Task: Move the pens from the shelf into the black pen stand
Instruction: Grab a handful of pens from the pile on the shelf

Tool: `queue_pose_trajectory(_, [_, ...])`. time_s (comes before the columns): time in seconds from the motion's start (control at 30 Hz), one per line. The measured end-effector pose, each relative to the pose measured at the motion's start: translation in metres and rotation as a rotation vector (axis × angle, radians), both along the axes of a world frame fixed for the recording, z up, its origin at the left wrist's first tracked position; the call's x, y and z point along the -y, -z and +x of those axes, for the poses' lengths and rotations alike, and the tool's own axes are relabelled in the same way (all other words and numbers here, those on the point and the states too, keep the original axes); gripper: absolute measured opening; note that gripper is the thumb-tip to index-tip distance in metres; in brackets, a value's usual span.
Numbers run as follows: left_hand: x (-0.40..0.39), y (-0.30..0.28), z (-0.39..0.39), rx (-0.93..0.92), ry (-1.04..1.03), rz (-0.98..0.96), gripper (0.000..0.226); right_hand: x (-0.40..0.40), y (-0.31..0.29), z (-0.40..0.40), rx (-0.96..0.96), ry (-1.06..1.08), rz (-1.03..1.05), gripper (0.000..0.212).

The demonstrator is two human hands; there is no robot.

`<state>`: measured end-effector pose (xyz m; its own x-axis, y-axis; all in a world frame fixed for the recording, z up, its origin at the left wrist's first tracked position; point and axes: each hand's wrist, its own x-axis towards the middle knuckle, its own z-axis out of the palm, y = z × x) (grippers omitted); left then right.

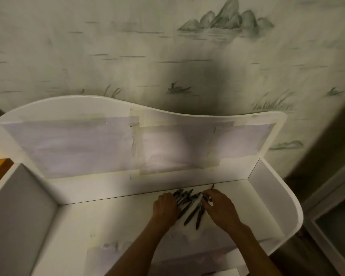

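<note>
Shelf (112, 220): white, with raised side walls and a wavy-topped back panel; you are looking down into it. Pale sheets are taped across the back panel.
Pens (189, 206): a loose cluster of dark pens is lying on the shelf floor at about 4 o'clock from frame centre, near the back edge. Most are running from 7 o'clock to 1 o'clock, fanned and overlapping. The exact count cannot be told.
Left hand (165, 208): you are laying it palm down at the 9 o'clock side of the cluster. The fingers are lying close together, reaching under or against the nearest pens; whether they are curling round any cannot be told.
Right hand (220, 207): you are holding it at the 3 o'clock side of the cluster, fingers bent. Thumb and fingertips (205, 198) are pinching one pen (212, 187), whose tip is sticking out toward 1 o'clock.
Forearms: both are coming in from 6 o'clock, angling toward each other.
Wall (167, 46): pale paper with faint green mountains, reeds and a small boat, rising beyond the shelf at 12 o'clock.
Light: dim, with blur; your shadow is falling on the wall and back panel.
Pen stand: not in this view.
</note>
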<state>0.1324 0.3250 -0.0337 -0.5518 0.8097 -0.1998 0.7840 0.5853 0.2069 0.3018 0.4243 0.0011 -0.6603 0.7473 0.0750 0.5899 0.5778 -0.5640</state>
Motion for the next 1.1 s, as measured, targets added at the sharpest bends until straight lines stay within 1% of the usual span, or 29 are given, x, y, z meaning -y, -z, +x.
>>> queue_pose_trajectory(0.07, [0.006, 0.005, -0.001, -0.023, 0.003, 0.024, 0.039, -0.001, -0.001, -0.001, 0.009, 0.000, -0.004, 0.026])
queue_pose_trajectory(0.17, [0.016, 0.010, -0.005, -0.118, 0.022, 0.010, 0.047, -0.002, -0.001, -0.004, 0.018, -0.007, -0.022, 0.029])
queue_pose_trajectory(0.23, [0.022, 0.010, -0.009, -0.152, 0.015, 0.017, 0.046, -0.001, 0.000, -0.005, 0.016, -0.013, -0.033, 0.030])
queue_pose_trajectory(0.3, [0.026, 0.010, -0.014, -0.125, -0.004, 0.054, 0.043, -0.001, 0.000, -0.007, 0.006, -0.017, -0.041, 0.030])
queue_pose_trajectory(0.33, [0.028, 0.011, -0.016, -0.081, -0.020, 0.086, 0.044, 0.000, 0.001, -0.008, 0.002, -0.021, -0.044, 0.030])
queue_pose_trajectory(0.43, [0.033, 0.018, -0.022, 0.109, -0.089, 0.203, 0.053, 0.001, 0.001, -0.011, 0.005, -0.023, -0.056, 0.031])
queue_pose_trajectory(0.5, [0.036, 0.020, -0.024, 0.171, -0.135, 0.236, 0.057, 0.001, 0.003, -0.012, 0.011, -0.032, -0.061, 0.031])
queue_pose_trajectory(0.6, [0.038, 0.018, -0.026, 0.186, -0.171, 0.216, 0.060, 0.001, 0.004, -0.013, 0.020, -0.036, -0.068, 0.031])
queue_pose_trajectory(0.73, [0.039, 0.016, -0.026, 0.187, -0.162, 0.215, 0.045, 0.000, 0.006, -0.014, 0.032, -0.028, -0.064, 0.031])
queue_pose_trajectory(0.87, [0.040, 0.017, -0.027, 0.162, -0.161, 0.210, 0.044, 0.000, 0.006, -0.014, 0.018, -0.020, -0.069, 0.030])
queue_pose_trajectory(1.0, [0.036, 0.013, -0.028, 0.202, -0.170, 0.209, 0.040, 0.000, 0.007, -0.013, 0.008, -0.037, -0.065, 0.027])
queue_pose_trajectory(1.1, [0.034, 0.012, -0.028, 0.171, -0.162, 0.190, 0.037, -0.001, 0.007, -0.012, 0.008, -0.042, -0.050, 0.023])
